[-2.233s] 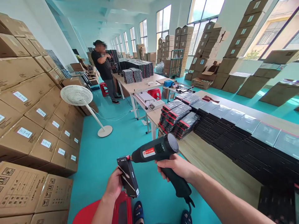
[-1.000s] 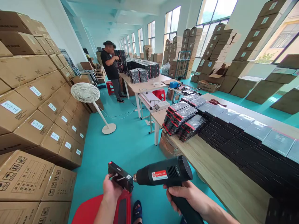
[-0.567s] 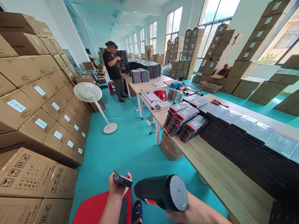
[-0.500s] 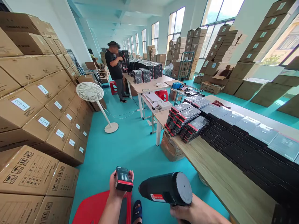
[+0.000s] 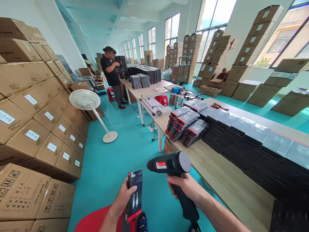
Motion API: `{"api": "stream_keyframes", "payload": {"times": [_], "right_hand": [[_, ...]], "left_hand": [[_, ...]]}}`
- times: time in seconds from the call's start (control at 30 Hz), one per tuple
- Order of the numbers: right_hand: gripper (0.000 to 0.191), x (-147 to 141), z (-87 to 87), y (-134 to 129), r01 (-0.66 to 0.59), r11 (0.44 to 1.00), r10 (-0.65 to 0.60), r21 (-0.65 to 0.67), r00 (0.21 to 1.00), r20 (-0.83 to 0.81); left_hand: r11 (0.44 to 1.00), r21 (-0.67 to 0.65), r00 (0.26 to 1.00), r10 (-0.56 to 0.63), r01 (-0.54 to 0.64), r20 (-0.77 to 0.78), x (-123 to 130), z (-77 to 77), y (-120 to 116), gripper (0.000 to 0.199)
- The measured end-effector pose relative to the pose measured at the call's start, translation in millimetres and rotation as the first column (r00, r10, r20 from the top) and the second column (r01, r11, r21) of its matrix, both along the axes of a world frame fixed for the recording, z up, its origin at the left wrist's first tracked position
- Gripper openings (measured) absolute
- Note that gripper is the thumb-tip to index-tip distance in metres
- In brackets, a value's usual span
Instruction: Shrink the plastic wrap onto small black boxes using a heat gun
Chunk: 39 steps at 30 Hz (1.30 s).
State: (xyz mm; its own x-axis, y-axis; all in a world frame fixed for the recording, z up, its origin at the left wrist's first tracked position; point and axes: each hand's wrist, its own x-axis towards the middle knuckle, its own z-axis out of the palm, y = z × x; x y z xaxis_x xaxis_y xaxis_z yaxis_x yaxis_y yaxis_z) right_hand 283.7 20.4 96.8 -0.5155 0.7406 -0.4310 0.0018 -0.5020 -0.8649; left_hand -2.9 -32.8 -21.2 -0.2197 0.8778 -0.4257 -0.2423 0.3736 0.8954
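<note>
Box (image 5: pixel 137 201) gripped at seven o'clock by the left hand (image 5: pixel 123 197), I'd say side-on to bare its edges; right hand (image 5: pixel 187 184) clasps heat gun (image 5: pixel 170 162), nozzle toward nine

The left forearm (image 5: pixel 108 217) rises from the bottom edge to a left hand (image 5: pixel 123 196) closed in a grip, its thumb (image 5: pixel 132 190) laid across the front, while the right forearm (image 5: pixel 222 212) slants up leftward to a right hand (image 5: pixel 184 185) with curled fingers (image 5: pixel 172 188), the two hands well apart
</note>
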Motion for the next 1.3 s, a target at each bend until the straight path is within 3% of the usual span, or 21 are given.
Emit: {"api": "stream_keyframes", "payload": {"times": [0.1,0.17,0.23,0.4,0.6,0.87,1.03,1.1,1.2,1.3], "right_hand": [[0.027,4,3.1,1,-0.064,0.998,0.064,-0.024,0.998,-0.018],[0.028,0,5.7,-3,-0.128,0.991,0.126,-0.042,0.991,-0.05],[0.027,-8,6.1,-6,-0.114,0.993,0.112,-0.033,0.992,-0.063],[0.029,-10,-4.3,-3,0.106,0.992,-0.11,-0.062,0.992,-0.062],[0.033,5,-12.8,-3,0.164,0.967,-0.185,-0.194,0.978,-0.098],[0.034,-13,-10.7,-6,0.061,0.989,-0.078,-0.133,0.988,-0.131],[0.027,-9,-2.8,2,0.062,0.998,-0.063,-0.018,0.997,-0.049],[0.025,-9,1.9,2,-0.006,1.0,0.005,-0.028,1.0,-0.031],[0.026,-13,6.9,0,-0.11,0.993,0.108,-0.04,0.993,-0.049],[0.027,-14,6.4,8,-0.051,0.999,0.051,-0.002,0.998,-0.022]], "left_hand": [[0.988,0.135,0.954,-0.033,0.076,-0.298,-8,1.4,5,0.02],[0.985,0.127,0.925,-0.061,0.116,-0.374,-11,4.4,8,0.015],[0.992,0.094,0.938,-0.05,0.087,-0.343,-12,8.4,9,0.021],[1.0,-0.006,0.996,-0.007,0.007,-0.086,-8,22.1,7,0.046],[0.996,-0.06,0.994,-0.065,0.06,-0.089,-4,35.8,4,0.056],[0.991,-0.018,0.983,-0.131,0.13,-0.132,0,27.8,14,0.054],[0.99,0.038,0.928,-0.115,0.137,-0.354,-6,21.7,16,0.041],[0.989,0.031,0.906,-0.118,0.143,-0.406,-10,18.6,17,0.037],[0.988,0.044,0.909,-0.116,0.146,-0.4,-13,15.9,18,0.032],[0.986,0.073,0.938,-0.117,0.148,-0.326,-16,16.4,19,0.03]]}}
